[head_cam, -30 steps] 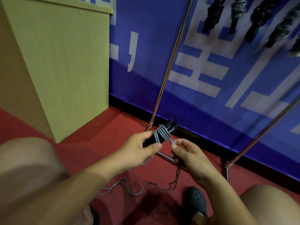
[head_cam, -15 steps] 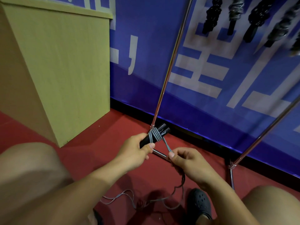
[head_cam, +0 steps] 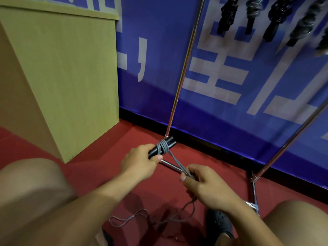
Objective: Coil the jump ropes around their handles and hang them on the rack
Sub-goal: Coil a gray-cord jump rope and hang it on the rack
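Near the middle of the frame the left hand (head_cam: 140, 161) grips the black handles (head_cam: 162, 147) at their lower end, its fingers curled around them, so the far end stays free for the winding. A few turns of the grey rope (head_cam: 177, 163) already sit tight around the handles. The right hand (head_cam: 202, 185), lower and a little to the right, pinches the doubled rope between thumb and curled fingers and pulls it straight, I think to keep each new turn tight so it does not slide. The loose rest of the rope lies on the red floor (head_cam: 110, 150) at the bottom of the frame, near a dark shoe (head_cam: 219, 223). In the upper right, several ropes already coiled (head_cam: 227, 15) hang from the rack, whose metal pole (head_cam: 186, 64) stands just behind the handles, so the finished bundle will not need to travel far.

Compared with half a second ago, the handles point more to the upper right, the right hand has drawn back lower and further from them, and the rope between the hands is longer and more stretched
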Motion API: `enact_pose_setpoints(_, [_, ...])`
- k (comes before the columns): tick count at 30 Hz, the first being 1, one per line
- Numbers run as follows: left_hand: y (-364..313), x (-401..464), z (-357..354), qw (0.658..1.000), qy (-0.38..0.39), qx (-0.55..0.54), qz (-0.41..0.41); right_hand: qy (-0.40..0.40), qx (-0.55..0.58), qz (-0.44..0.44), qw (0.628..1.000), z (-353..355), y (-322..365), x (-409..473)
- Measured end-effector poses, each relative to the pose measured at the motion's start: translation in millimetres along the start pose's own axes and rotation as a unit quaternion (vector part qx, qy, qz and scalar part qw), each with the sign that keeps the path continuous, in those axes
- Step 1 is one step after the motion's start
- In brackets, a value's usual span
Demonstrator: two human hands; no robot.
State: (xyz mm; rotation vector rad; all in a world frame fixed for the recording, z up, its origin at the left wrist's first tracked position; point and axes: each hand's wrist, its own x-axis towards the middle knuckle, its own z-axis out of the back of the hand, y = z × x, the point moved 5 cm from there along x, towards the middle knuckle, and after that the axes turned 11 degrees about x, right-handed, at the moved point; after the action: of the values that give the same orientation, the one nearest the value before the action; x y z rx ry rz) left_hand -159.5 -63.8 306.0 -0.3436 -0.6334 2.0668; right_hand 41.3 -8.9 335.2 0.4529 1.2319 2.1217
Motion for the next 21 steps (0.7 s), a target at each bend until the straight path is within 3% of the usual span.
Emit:
enact_pose_setpoints(4, [-1,7,-3,0.997,0.006,0.075,-0.001,-0.024,0.025,0.016,0.999,5,0,2])
enact_pose_setpoints(10, [-5,-2,-15,0.977,0.078,0.196,-0.033,-0.052,-0.075,0.060,0.994,6,2,-1])
enact_pose_setpoints(15, [-8,-2,-21,0.967,0.110,0.223,-0.058,-0.047,-0.091,0.057,0.993,1,2,-1])
enact_pose_setpoints(21, [-31,-22,-26,0.932,0.174,0.234,-0.215,-0.105,-0.043,0.052,0.992,8,1,2])
